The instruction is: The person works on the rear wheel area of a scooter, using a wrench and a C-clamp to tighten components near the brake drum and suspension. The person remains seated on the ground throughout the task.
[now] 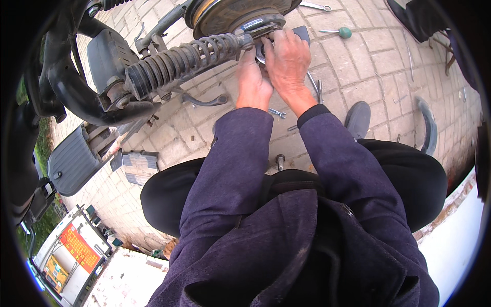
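Note:
My left hand [253, 84] reaches up beside the lower end of a coil-spring shock absorber [186, 59], its thumb near the mounting eye. My right hand [287, 62] lies close against it, fingers bent down at the edge of the wheel hub [230, 21]. Both hands are closed around a small dark, round metal part [261, 52] between them, mostly covered by the fingers, so its kind is unclear. The left fingertips are largely hidden behind the right hand and the shock's end.
On the brick paving lie a green-handled screwdriver [343, 33], a combination wrench [316, 6], a small wrench [277, 113], a curved dark lever [205, 100] and a curved grey strip [427, 128]. The black vehicle frame [66, 77] fills the left. Another person's shoe [411, 23] is at upper right.

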Demonstrator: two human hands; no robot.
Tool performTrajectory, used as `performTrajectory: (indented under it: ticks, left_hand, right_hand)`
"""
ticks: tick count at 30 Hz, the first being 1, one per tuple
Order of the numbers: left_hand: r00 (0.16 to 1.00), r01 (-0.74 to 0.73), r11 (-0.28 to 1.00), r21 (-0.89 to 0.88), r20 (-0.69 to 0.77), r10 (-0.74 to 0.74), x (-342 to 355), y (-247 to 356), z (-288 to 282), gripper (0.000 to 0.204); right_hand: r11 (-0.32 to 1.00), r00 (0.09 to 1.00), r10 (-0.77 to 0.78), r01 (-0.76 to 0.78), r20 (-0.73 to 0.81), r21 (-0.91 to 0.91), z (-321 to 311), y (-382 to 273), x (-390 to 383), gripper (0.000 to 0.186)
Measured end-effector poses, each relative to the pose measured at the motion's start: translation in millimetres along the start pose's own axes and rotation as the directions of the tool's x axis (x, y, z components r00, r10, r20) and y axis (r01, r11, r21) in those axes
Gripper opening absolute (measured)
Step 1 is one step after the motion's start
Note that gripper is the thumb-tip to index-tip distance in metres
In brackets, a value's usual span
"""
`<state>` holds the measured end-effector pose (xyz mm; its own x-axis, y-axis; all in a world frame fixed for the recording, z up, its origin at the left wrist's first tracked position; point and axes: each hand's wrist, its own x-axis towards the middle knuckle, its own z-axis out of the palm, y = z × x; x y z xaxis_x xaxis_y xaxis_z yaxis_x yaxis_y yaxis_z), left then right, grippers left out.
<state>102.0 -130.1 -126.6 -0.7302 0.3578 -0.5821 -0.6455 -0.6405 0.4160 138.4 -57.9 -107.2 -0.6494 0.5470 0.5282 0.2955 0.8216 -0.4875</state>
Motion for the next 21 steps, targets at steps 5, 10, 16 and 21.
performTrajectory:
  ticks: [5, 10, 16, 21]
  left_hand:
    - [1.0, -0.003, 0.997, 0.074, 0.013, 0.002, -4, 2, 1, 0.028]
    - [0.998, -0.054, 0.997, 0.051, -0.029, 0.055, -7, 1, 6, 0.022]
    - [0.998, -0.057, 0.997, 0.043, -0.019, 0.058, -5, 1, 4, 0.021]
    - [0.997, -0.036, 0.985, 0.168, 0.079, 0.023, -6, 7, -4, 0.023]
  right_hand:
    - [0.997, 0.997, 0.073, -0.073, -0.011, 0.032, -2, -4, -1, 0.023]
    - [1.0, 1.0, 0.004, -0.004, 0.02, 0.026, -2, 0, 0, 0.019]
    - [1.0, 1.0, -0.008, 0.008, 0.016, 0.001, 1, 3, -1, 0.02]
    - [0.993, 0.996, 0.062, -0.056, -0.06, 0.1, -13, 18, 4, 0.022]
